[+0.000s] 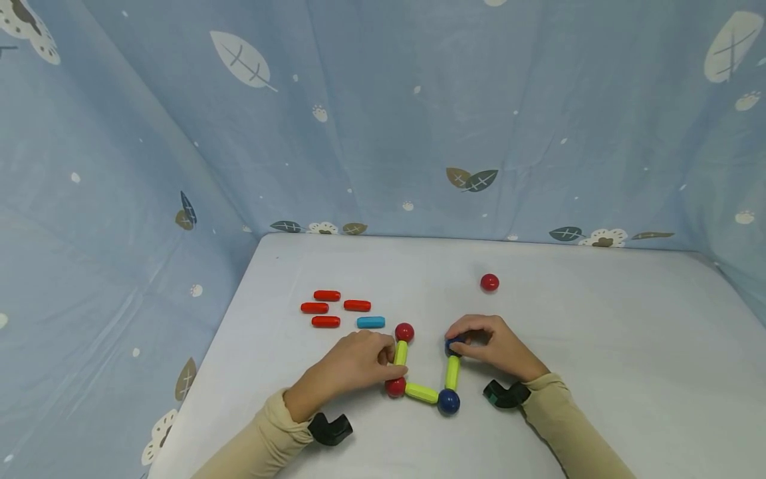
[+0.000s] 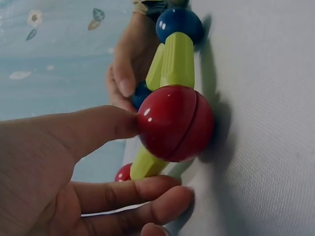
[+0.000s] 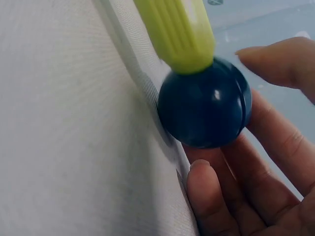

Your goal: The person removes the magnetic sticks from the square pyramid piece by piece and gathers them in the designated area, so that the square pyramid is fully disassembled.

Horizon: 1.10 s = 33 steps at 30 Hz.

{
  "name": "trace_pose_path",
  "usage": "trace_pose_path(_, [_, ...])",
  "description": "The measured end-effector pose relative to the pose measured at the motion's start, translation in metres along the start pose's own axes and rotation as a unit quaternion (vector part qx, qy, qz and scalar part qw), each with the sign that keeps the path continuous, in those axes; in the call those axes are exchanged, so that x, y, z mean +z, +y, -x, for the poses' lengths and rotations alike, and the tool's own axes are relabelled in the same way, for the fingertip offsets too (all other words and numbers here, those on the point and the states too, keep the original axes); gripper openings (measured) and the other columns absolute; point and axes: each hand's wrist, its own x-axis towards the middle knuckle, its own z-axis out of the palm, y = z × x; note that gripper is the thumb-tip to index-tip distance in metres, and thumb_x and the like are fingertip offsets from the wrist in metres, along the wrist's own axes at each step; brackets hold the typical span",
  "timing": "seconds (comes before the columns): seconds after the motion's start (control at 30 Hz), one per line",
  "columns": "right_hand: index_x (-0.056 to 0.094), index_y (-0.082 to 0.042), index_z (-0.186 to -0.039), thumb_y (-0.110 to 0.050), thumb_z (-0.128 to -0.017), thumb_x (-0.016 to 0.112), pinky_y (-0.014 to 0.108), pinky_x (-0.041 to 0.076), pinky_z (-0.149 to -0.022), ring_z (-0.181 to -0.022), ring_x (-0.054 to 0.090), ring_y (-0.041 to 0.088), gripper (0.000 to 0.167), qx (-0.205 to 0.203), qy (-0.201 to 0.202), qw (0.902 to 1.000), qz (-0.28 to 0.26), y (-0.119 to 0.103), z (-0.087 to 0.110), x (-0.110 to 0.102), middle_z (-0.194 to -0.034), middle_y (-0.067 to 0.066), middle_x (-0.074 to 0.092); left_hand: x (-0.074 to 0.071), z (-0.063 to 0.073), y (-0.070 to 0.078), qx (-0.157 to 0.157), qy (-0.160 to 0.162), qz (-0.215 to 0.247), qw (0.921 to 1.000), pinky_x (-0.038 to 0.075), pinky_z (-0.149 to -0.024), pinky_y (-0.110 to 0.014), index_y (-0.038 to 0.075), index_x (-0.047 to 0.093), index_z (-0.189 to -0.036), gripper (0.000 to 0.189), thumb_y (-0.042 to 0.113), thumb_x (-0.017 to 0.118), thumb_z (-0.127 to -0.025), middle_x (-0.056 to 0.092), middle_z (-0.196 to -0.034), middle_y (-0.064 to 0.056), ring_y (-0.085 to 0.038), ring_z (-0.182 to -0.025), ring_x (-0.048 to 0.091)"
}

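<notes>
Item under my hands: a three-sided frame point(image 1: 421, 393) of balls and yellow-green rods, located on the white worktop point(image 1: 604, 326) directly before me, open on its far side. My hands are apart from each other, one at each side of the frame.

Left side: my left hand point(image 1: 354, 362) is at the near corner, its thumb pressed to the near red ball point(image 2: 173, 125) and its fingers curled along the left rod point(image 1: 401, 353). That rod runs away from me to the far red ball point(image 1: 404, 332).

Near side: the middle rod point(image 1: 422, 394) joins the near red ball to the near blue ball point(image 1: 449, 402).

Right side: the right rod point(image 1: 452, 374) runs from the near blue ball to the far blue ball point(image 1: 450, 346), which my right hand point(image 1: 501, 346) holds between thumb and fingers. The remaining fingers of that hand are bent behind the ball.

Surroundings: beyond the left hand lie four loose red rods point(image 1: 326, 295) in a loose group, with one light-blue rod point(image 1: 371, 322) nearest the frame. A loose red ball point(image 1: 489, 283) sits well beyond my right hand. Beige sleeves point(image 1: 577, 429) cover both forearms. A pale-blue curtain point(image 1: 383, 120) with leaf prints stands behind the worktop.
</notes>
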Motion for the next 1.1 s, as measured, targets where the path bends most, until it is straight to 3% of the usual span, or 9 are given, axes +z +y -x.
trace_pose_path(0.13, [0.079, -0.01, -0.107, -0.008, -0.096, 0.073, 0.024, 0.058, -0.085, -0.095, 0.07, 0.016, 0.013, -0.01, -0.011, 0.9997, -0.022, 0.001, 0.0, -0.001, -0.104, 0.006, 0.077, 0.0, -0.001, -0.002, -0.003, 0.016, -0.008, 0.9998, 0.038, -0.055, -0.021, 0.019, 0.066, -0.08, 0.022, 0.035, 0.078, -0.088, 0.056, -0.062, 0.01, -0.006, -0.059, 0.05])
trace_pose_path(0.3, [0.082, -0.012, -0.098, -0.006, -0.096, 0.072, 0.024, 0.059, -0.084, -0.09, 0.072, 0.012, 0.011, 0.006, -0.022, 0.9993, -0.029, 0.001, 0.001, -0.002, -0.098, 0.003, 0.079, 0.001, -0.004, -0.003, -0.003, 0.05, -0.018, 0.9986, 0.044, -0.058, -0.021, 0.015, 0.074, -0.095, 0.015, 0.029, 0.077, -0.091, 0.065, -0.073, 0.01, -0.006, -0.067, 0.054])
trace_pose_path(0.43, [0.081, -0.012, -0.096, -0.006, -0.095, 0.073, 0.024, 0.059, -0.082, -0.089, 0.072, 0.012, 0.01, 0.011, -0.028, 0.9992, -0.028, 0.002, 0.001, -0.002, -0.096, 0.002, 0.079, 0.0, -0.004, -0.002, -0.001, 0.074, -0.027, 0.9969, 0.045, -0.059, -0.021, 0.014, 0.075, -0.101, 0.028, 0.038, 0.081, -0.089, 0.065, -0.079, 0.009, -0.007, -0.069, 0.054])
trace_pose_path(0.6, [0.079, -0.017, -0.102, -0.016, -0.093, 0.078, 0.023, 0.057, -0.078, -0.088, 0.068, 0.01, 0.009, 0.032, -0.003, 0.9994, 0.014, 0.0, 0.001, 0.0, -0.1, -0.001, 0.077, 0.0, -0.002, 0.001, -0.004, 0.068, -0.039, 0.9969, 0.045, -0.059, -0.022, 0.014, 0.073, -0.099, 0.042, 0.05, 0.085, -0.082, 0.063, -0.078, 0.009, -0.006, -0.067, 0.054])
trace_pose_path(0.73, [0.075, -0.019, -0.109, -0.018, -0.09, 0.082, 0.024, 0.059, -0.081, -0.095, 0.068, 0.012, 0.02, 0.059, 0.02, 0.9977, 0.026, -0.004, 0.0, 0.001, -0.109, -0.001, 0.075, 0.002, -0.003, 0.001, 0.017, 0.067, -0.044, 0.9966, 0.045, -0.06, -0.02, 0.013, 0.074, -0.104, 0.032, 0.038, 0.084, -0.087, 0.064, -0.08, 0.007, -0.006, -0.07, 0.054])
trace_pose_path(0.83, [0.072, -0.019, -0.116, -0.019, -0.087, 0.085, 0.024, 0.059, -0.082, -0.097, 0.067, 0.014, 0.032, 0.071, 0.028, 0.9968, 0.026, -0.005, 0.0, 0.001, -0.116, 0.0, 0.073, 0.004, -0.004, -0.001, 0.031, 0.072, -0.048, 0.9957, 0.047, -0.066, -0.019, 0.014, 0.075, -0.112, 0.028, 0.032, 0.08, -0.091, 0.067, -0.091, 0.006, -0.007, -0.078, 0.056])
trace_pose_path(0.97, [0.071, -0.02, -0.12, -0.02, -0.084, 0.087, 0.024, 0.059, -0.082, -0.094, 0.067, 0.016, 0.039, 0.069, 0.02, 0.9972, 0.021, -0.004, -0.001, 0.0, -0.12, 0.002, 0.072, 0.008, -0.007, -0.003, 0.057, 0.083, -0.058, 0.9932, 0.051, -0.077, -0.022, 0.018, 0.075, -0.117, 0.026, 0.03, 0.077, -0.094, 0.07, -0.106, 0.004, -0.008, -0.091, 0.059])
trace_pose_path(1.1, [0.072, -0.019, -0.12, -0.017, -0.084, 0.087, 0.025, 0.06, -0.081, -0.092, 0.068, 0.016, 0.039, 0.061, 0.01, 0.998, 0.012, -0.003, -0.001, 0.0, -0.121, 0.003, 0.072, 0.012, -0.011, -0.003, 0.092, 0.1, -0.063, 0.9887, 0.054, -0.084, -0.025, 0.018, 0.075, -0.119, 0.026, 0.03, 0.075, -0.096, 0.073, -0.109, 0.005, -0.011, -0.097, 0.062])
